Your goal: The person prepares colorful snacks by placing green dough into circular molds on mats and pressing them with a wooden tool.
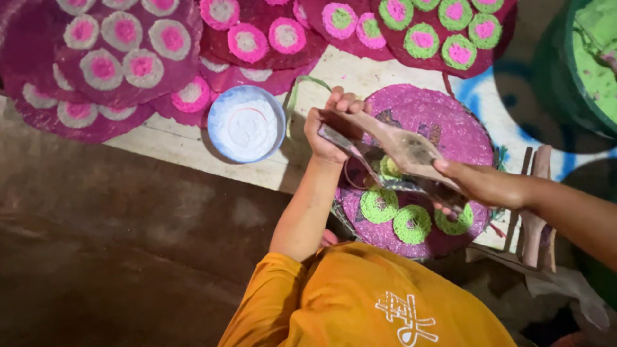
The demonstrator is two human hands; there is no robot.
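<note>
Gripping a wooden press (402, 153) at both ends, left hand (329, 128) fingers wrapped, right hand (482, 183) clasped, above pink mat (443, 122)

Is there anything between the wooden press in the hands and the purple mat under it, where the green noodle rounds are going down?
Nothing visible blocks it. Left hand and right hand hold the wooden press directly above the purple mat. Only green noodle rounds already lie along the mat's near edge; its far part is bare.
</note>
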